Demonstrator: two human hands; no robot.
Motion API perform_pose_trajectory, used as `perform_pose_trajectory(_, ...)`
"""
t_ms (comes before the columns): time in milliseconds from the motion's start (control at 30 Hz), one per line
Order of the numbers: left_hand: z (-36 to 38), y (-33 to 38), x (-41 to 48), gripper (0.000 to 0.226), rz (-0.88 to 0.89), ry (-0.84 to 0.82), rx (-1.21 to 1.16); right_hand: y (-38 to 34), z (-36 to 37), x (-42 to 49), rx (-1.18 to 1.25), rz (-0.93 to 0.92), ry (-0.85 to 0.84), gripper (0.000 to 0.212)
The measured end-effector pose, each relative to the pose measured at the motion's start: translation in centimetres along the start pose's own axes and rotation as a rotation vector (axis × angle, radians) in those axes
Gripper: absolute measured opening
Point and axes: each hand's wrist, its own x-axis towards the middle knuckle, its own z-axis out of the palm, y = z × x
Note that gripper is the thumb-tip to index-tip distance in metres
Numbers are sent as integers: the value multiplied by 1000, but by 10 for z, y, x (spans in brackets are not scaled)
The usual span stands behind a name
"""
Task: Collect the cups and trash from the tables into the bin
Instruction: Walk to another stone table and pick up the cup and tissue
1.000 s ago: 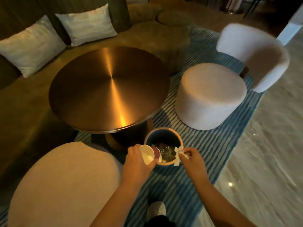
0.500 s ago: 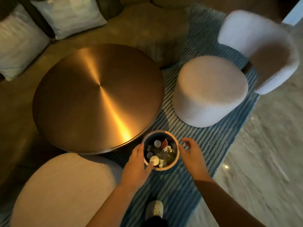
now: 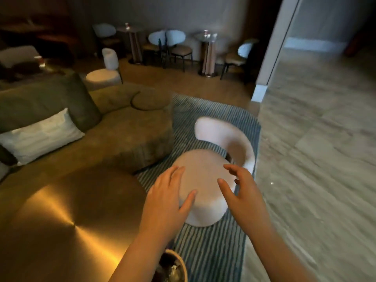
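Hovering empty: two hands, left [image 3: 166,197], right [image 3: 243,192], over one bin [image 3: 179,265].

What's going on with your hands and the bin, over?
Left hand open, empty. Right hand open, empty. Bin at bottom edge beside round table. Nothing blocking.

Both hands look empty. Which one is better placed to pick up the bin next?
Left, probably. The bin sits at the bottom edge directly beside the left forearm, under the left hand. The right hand is open too, but further from it.
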Motion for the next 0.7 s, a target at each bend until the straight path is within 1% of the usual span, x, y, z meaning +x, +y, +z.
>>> perform_pose_trajectory(100,18,52,57,65,80,44,-4,17,-59,37,-22,-21,88,34)
perform_pose_trajectory(233,65,124,130,62,136,82,-63,64,-137,86,-79,-32,157,39)
perform_pose_trajectory(367,116,187,205,61,102,138,-128,119,-207,146,-149,-27,125,42)
perform_pose_trajectory(433,139,215,243,62,71,157,-143,143,-238,181,-252,-67,85,43)
perform_pose_trajectory(533,168,252,296,66,35,127,-109,172,-279,236,-422,-155,74,47)
perform_pose_trajectory(633,195,279,342,69,20,84,-75,200,-311,287,-437,-164,79,50)
perform_pose_trajectory(700,216,295,370,64,17,95,-144,222,-330,320,-399,-150,67,50)
